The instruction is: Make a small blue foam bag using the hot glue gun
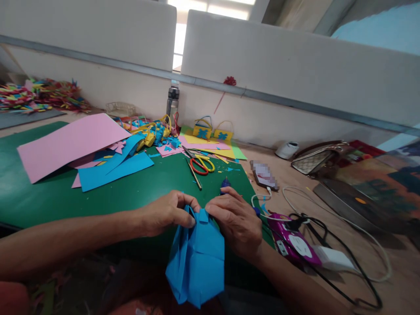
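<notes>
Bag (205,258), paper, 1 pc, at worktop's (39,192) near edge; prob. light, creasable, hold by top. My L hand (167,214) pinches top; R hand (238,221) touching, pinch unclear.

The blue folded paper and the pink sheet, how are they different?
The blue folded paper has creases and layers; the pink sheet is nearly flat. The left hand and right hand hold the blue folded paper; neither touches the pink sheet. Both look like paper.
</notes>
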`<state>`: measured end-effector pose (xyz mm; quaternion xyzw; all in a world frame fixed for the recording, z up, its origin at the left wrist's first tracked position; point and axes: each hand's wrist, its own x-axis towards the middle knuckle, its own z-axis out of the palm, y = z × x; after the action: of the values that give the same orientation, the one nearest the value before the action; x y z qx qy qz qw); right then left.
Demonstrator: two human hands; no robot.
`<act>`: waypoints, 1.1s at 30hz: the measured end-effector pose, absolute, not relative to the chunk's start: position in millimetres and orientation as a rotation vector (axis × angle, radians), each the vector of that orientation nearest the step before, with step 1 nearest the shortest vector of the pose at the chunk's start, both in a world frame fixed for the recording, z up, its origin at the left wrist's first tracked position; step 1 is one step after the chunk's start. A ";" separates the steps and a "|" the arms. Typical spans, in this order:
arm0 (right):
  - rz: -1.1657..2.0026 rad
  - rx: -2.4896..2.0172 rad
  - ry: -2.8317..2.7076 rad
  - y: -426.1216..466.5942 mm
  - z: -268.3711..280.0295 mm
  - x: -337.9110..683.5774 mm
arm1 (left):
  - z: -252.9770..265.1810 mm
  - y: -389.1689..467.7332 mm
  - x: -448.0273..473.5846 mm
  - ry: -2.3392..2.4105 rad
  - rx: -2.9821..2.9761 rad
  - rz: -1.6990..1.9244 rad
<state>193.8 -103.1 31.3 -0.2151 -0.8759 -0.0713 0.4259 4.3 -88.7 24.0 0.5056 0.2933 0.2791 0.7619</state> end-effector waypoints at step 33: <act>-0.248 -0.488 -2.294 -103.9 36.4 196.7 | 26.9 -88.5 4.0 0.652 1.079 0.588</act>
<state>196.7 -103.9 36.4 -0.1912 -0.8991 -0.0974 0.3815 4.0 -88.5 26.9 0.4972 0.3003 0.2710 0.7675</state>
